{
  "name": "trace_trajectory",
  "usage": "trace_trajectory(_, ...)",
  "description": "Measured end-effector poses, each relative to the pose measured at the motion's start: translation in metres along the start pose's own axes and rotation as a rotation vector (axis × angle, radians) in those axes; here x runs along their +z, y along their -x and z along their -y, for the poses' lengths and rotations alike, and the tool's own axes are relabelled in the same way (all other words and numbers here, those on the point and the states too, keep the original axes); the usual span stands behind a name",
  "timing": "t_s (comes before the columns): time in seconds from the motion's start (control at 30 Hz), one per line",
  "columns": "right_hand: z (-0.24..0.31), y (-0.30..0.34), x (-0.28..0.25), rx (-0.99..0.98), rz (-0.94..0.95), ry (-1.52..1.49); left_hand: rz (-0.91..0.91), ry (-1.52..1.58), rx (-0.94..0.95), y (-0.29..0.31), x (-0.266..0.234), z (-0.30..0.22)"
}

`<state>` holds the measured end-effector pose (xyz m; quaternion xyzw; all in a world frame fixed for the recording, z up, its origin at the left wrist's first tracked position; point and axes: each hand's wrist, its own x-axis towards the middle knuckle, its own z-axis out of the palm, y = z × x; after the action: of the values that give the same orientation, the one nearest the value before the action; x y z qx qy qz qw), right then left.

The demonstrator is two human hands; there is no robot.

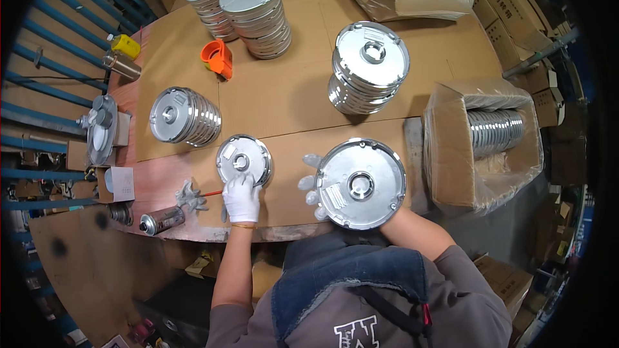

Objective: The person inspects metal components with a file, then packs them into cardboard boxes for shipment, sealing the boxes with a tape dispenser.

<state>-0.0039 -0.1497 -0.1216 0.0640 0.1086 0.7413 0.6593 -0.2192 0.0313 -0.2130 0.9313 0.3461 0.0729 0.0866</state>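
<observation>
My right hand (311,188), in a white glove, supports a large silver metal disc (338,171) from beneath. Its fingertips show past the disc's left rim, and the palm is hidden under it. My left hand (242,198), also gloved, has its bent fingers on the hub and near edge of another silver disc (258,151) on the cardboard; the disc hides some fingertips. Beside the left hand, a thin red stick (211,193) points toward a crumpled grey glove or rag (191,196). A stack of similar discs (173,116) stands just beyond, to the left.
Taller disc stacks stand at the right centre (367,84) and far left (258,26), near an orange tape dispenser (218,59). A plastic-lined carton (448,154) at right holds several discs. A spray can (161,220) lies at the table's near left edge. Another open box (425,0) sits far back.
</observation>
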Motion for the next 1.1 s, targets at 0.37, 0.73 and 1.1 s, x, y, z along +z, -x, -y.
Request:
trace_trajectory(0.37, -0.001, 0.008, -0.002, -0.082, -0.435, 0.108, -0.391, 1.765, -0.531, -0.007, -0.056, -0.024)
trace_trajectory(0.73, -0.008, -0.001, 0.003, -0.137, -0.592, 0.154, -0.134, 2.531, -0.819, 0.010, -0.064, -0.042)
trace_trajectory(1.1, -0.015, -0.006, -0.003, -0.114, -0.608, 0.133, -0.195, 1.927, -0.443, 0.016, -0.082, -0.084)
